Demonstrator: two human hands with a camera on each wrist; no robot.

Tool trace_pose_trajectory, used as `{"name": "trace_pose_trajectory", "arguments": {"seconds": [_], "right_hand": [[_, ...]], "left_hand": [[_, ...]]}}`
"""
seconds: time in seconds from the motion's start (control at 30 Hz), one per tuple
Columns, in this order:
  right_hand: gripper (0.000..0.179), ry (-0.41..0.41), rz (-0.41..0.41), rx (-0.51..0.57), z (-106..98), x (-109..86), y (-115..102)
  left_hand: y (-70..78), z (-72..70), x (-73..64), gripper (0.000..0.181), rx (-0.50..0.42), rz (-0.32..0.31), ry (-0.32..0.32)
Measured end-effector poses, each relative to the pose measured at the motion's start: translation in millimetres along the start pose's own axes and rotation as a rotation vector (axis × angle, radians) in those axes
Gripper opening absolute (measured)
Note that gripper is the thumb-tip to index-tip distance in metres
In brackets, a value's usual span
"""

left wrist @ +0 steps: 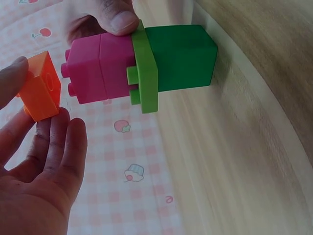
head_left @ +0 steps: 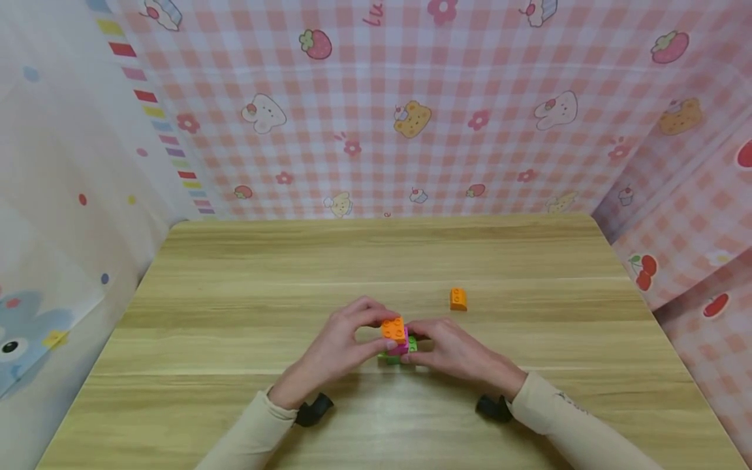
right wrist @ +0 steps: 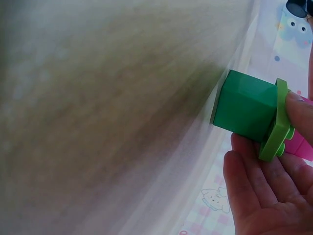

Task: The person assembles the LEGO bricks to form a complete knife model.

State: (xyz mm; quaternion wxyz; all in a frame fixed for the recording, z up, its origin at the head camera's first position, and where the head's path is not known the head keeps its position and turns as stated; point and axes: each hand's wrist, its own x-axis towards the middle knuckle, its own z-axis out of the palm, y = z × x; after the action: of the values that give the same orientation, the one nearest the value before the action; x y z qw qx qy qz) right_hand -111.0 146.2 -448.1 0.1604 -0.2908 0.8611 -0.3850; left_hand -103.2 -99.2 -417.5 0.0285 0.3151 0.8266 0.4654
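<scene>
My left hand (head_left: 337, 339) pinches an orange building brick (left wrist: 43, 85) with four studs between thumb and fingers. In the left wrist view, a narrow gap parts this brick from the studs of two joined pink bricks (left wrist: 95, 68). Those pink bricks sit on a thin light green plate (left wrist: 148, 83), which is joined to a dark green block (left wrist: 183, 58). The stack stands upright with its green end at the tabletop. Gripping it from the right is my right hand (head_left: 461, 349), its thumb at the plate and pink bricks, as the right wrist view shows.
A second orange brick (head_left: 458, 299), rounded on one side and with two studs, lies behind my right hand on the wooden table (head_left: 235, 281). Patterned cloth (head_left: 376, 85) hangs behind the table and along both sides. Black straps (head_left: 314, 410) are at both wrists.
</scene>
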Motion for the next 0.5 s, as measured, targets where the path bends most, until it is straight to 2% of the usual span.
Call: {"name": "trace_pose_trajectory", "arguments": {"seconds": [0.5], "right_hand": [[0.04, 0.0, -0.017, -0.018, 1.5, -0.1, 2.3]], "left_hand": [[-1.5, 7.1, 1.6, 0.037, 0.035, -0.006, -0.011]]}}
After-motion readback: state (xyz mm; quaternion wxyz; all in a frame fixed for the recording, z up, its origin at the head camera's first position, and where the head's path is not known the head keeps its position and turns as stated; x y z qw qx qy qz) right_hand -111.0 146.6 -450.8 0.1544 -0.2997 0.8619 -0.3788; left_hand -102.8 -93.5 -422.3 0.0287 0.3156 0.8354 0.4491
